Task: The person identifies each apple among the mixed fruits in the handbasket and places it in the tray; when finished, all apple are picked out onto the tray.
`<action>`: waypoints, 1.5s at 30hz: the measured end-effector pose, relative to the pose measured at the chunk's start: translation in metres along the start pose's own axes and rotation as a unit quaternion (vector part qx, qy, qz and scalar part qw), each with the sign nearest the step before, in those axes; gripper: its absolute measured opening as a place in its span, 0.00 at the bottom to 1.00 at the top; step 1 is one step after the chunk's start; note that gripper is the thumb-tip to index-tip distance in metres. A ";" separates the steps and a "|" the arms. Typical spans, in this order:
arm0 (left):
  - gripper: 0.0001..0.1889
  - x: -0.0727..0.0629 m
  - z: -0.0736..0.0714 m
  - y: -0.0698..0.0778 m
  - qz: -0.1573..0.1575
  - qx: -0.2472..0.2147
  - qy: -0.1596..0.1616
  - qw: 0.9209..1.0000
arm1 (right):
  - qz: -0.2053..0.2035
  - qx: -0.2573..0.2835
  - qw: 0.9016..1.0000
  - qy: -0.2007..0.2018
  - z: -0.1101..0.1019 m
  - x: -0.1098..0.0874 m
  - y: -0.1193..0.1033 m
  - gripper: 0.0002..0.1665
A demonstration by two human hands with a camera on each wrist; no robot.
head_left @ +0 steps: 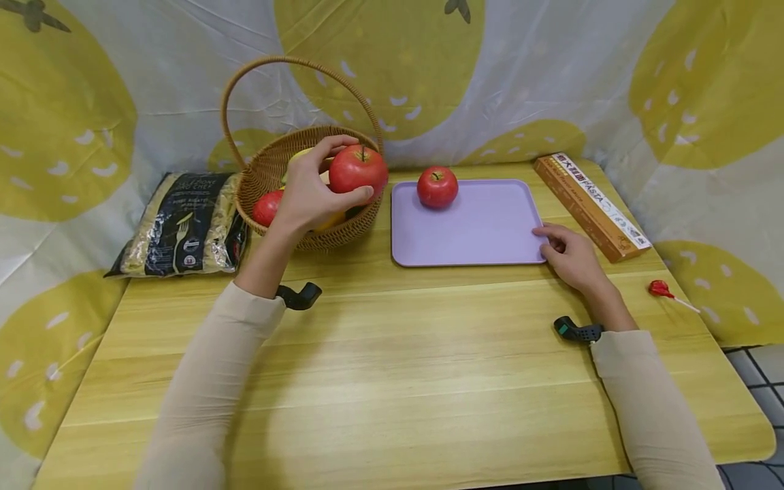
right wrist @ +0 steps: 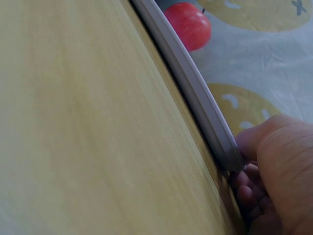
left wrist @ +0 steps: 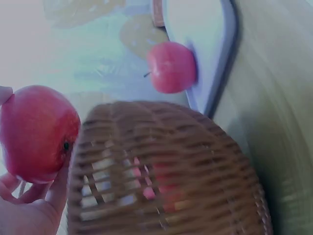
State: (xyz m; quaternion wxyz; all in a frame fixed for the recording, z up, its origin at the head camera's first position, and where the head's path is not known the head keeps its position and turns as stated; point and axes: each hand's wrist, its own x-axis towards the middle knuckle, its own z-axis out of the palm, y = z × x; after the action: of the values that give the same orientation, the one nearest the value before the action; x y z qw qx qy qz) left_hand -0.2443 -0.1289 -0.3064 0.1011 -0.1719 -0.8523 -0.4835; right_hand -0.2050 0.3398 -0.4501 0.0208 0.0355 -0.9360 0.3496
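One round red apple [head_left: 356,170], pinched in left hand [head_left: 309,195], was near rim of brown wicker basket [head_left: 343,235].
Rectangular lilac tray [head_left: 468,233] lay rightward, long axis left-right; right hand [head_left: 572,257] gripped its right edge.

Plain beige fabric sleeves [head_left: 202,388], both arms; curved black wrist mounts [head_left: 300,297] beside cuffs, right one with green patch [head_left: 562,329].
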 end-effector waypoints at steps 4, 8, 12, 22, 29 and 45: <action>0.36 0.005 0.012 0.009 -0.004 -0.023 -0.031 0.999 | 0.003 0.003 1.000 -0.001 0.001 -0.001 0.000 0.22; 0.39 0.009 0.028 0.017 -0.010 -0.040 -0.047 0.998 | 0.005 0.005 1.000 -0.002 0.001 0.000 -0.001 0.22; 0.40 0.016 0.047 0.022 -0.011 -0.053 -0.062 0.997 | 0.005 0.006 1.000 -0.001 0.001 0.000 -0.002 0.22; 0.38 0.031 0.096 0.019 -0.041 -0.068 -0.090 0.993 | 0.004 0.004 1.000 -0.007 0.002 0.000 -0.002 0.22; 0.37 0.039 0.135 0.012 -0.060 -0.114 -0.065 0.990 | 0.004 0.001 1.000 -0.008 0.002 0.001 0.000 0.23; 0.45 0.052 0.203 0.015 -0.075 -0.085 -0.077 0.991 | 0.011 0.008 1.000 -0.010 0.000 0.001 -0.003 0.21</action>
State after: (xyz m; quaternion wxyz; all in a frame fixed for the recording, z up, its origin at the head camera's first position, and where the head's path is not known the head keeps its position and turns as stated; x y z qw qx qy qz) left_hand -0.2871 0.0626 -0.3809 -0.0160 -0.1524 -0.8237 -0.5459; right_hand -0.2058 0.3377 -0.4485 0.0072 0.0290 -0.9337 0.3568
